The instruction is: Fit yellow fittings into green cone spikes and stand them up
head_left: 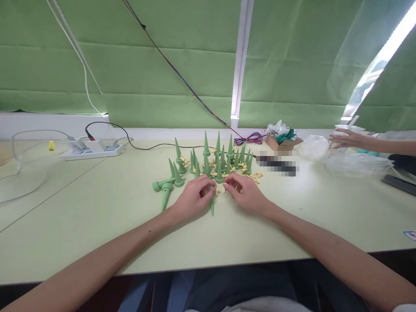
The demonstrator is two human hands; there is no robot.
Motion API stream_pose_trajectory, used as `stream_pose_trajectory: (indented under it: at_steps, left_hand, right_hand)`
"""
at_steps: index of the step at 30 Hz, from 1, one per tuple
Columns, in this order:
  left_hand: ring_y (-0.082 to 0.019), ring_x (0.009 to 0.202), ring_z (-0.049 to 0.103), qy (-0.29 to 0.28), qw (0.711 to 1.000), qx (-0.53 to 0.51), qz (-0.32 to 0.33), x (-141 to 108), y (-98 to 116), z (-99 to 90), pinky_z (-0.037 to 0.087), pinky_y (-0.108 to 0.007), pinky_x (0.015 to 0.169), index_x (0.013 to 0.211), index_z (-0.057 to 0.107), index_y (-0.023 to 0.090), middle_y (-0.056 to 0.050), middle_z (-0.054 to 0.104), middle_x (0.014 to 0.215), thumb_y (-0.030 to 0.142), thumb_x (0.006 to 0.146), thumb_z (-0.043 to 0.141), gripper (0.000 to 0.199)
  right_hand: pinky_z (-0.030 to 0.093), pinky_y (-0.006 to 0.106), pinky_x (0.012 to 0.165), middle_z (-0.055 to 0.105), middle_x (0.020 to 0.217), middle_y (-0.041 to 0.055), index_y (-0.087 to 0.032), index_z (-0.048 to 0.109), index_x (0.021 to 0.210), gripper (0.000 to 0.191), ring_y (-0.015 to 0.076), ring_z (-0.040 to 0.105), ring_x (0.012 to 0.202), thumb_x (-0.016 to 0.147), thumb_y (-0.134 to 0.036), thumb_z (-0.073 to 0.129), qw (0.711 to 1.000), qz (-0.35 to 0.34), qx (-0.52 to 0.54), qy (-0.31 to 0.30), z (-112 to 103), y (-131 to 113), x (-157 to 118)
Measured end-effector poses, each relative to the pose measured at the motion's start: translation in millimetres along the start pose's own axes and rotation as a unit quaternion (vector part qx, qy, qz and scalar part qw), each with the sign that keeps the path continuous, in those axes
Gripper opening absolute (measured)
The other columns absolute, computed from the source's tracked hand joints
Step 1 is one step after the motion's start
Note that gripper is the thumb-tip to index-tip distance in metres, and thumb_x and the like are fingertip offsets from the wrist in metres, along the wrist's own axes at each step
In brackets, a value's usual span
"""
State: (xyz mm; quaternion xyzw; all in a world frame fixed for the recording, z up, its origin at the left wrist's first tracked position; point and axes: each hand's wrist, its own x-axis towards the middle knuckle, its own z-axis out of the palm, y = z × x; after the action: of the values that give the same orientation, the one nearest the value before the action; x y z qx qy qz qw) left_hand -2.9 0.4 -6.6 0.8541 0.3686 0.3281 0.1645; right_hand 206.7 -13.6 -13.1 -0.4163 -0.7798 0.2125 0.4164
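My left hand (196,193) is closed around a green plastic spike (212,207), whose narrow tip points down toward me. A small yellow piece (219,192) shows beside this spike, between my hands. Just to the right, my right hand (244,191) is pinched closed; a tiny yellowish bit seems to be at its fingertips, too small to make out. Behind both hands stand several upright green spikes (219,172) with yellow valve-like pieces among them. Left of my left hand, a green spike (166,196) with a wide collar lies on its side.
Loose yellow pieces (258,177) lie right of the spikes on the table (130,225). A power strip (94,150) sits at the back left. Farther right are a cardboard box (283,145), plastic bags (357,164) and another person's hand (346,138) at a cup.
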Motion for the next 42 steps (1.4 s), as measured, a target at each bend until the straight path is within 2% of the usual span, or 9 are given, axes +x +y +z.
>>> stream_pose_trajectory:
  at_steps: [8, 12, 19, 28, 32, 39, 42]
  left_hand:
    - [-0.011, 0.059, 0.047, 0.019, 1.0, -0.001, -0.013, 2, 0, 0.7, 0.036, -0.023, 0.054, 0.091, 0.064, 0.018, 0.0, 0.053, 0.072, 0.024, 0.091, 0.05, 0.016]
    - [-0.013, 0.06, 0.048, 0.03, 0.998, 0.03, -0.044, 3, -3, 1.0, 0.036, -0.025, 0.056, 0.097, 0.065, 0.018, 0.001, 0.054, 0.069, 0.029, 0.091, 0.052, 0.018]
    - [-0.016, 0.058, 0.052, -0.044, 0.993, 0.043, -0.096, 3, -7, 2.4, 0.035, -0.027, 0.055, 0.112, 0.063, 0.019, 0.002, 0.056, 0.064, 0.043, 0.09, 0.054, 0.034]
    - [-0.018, 0.059, 0.055, -0.053, 0.992, 0.031, -0.107, 3, -11, 3.9, 0.036, -0.027, 0.054, 0.113, 0.064, 0.018, 0.001, 0.059, 0.065, 0.044, 0.088, 0.055, 0.037]
    - [-0.016, 0.058, 0.054, -0.032, 0.993, 0.012, -0.117, 3, -8, 2.8, 0.037, -0.027, 0.054, 0.108, 0.062, 0.019, 0.001, 0.06, 0.068, 0.042, 0.089, 0.053, 0.032]
    - [-0.012, 0.055, 0.051, 0.021, 0.992, -0.013, -0.125, 2, 4, -1.1, 0.036, -0.025, 0.053, 0.105, 0.056, 0.021, 0.004, 0.054, 0.068, 0.04, 0.091, 0.052, 0.025]
    - [-0.012, 0.055, 0.05, 0.03, 0.992, -0.013, -0.121, 2, 4, -1.2, 0.037, -0.025, 0.053, 0.105, 0.056, 0.021, 0.004, 0.054, 0.068, 0.04, 0.091, 0.052, 0.024]
  right_hand:
    - [0.044, 0.026, 0.059, 0.064, 0.076, 0.0015, -0.02, 0.058, 0.09, 0.011, 0.0143, 0.058, 0.066, 0.094, -0.029, 0.053, 1.0, 0.011, 0.01, 0.0, 1, 1, -1]
    - [0.044, 0.025, 0.06, 0.064, 0.077, 0.0015, -0.02, 0.059, 0.089, 0.011, 0.0142, 0.057, 0.066, 0.094, -0.028, 0.053, 1.0, 0.009, 0.011, -0.004, 1, 1, -1]
    - [0.043, 0.025, 0.057, 0.064, 0.074, 0.0009, -0.02, 0.062, 0.088, 0.012, 0.013, 0.055, 0.063, 0.093, -0.026, 0.053, 1.0, 0.012, 0.01, -0.015, 1, 0, -1]
    - [0.043, 0.025, 0.058, 0.065, 0.076, 0.0012, -0.02, 0.062, 0.088, 0.012, 0.0132, 0.054, 0.063, 0.092, -0.024, 0.053, 1.0, 0.013, 0.002, -0.022, 3, 2, -2]
    - [0.044, 0.026, 0.058, 0.066, 0.077, 0.0016, -0.02, 0.062, 0.089, 0.012, 0.0139, 0.056, 0.065, 0.093, -0.026, 0.052, 1.0, 0.013, 0.0, -0.017, 1, 1, -2]
    - [0.044, 0.026, 0.057, 0.065, 0.075, 0.0014, -0.02, 0.059, 0.086, 0.011, 0.0137, 0.056, 0.062, 0.092, -0.028, 0.054, 0.998, 0.019, -0.002, 0.056, -3, 0, 0]
    - [0.044, 0.026, 0.055, 0.065, 0.075, 0.0017, -0.02, 0.059, 0.086, 0.011, 0.0141, 0.057, 0.061, 0.091, -0.029, 0.054, 0.998, 0.021, 0.003, 0.064, -2, 0, 1]
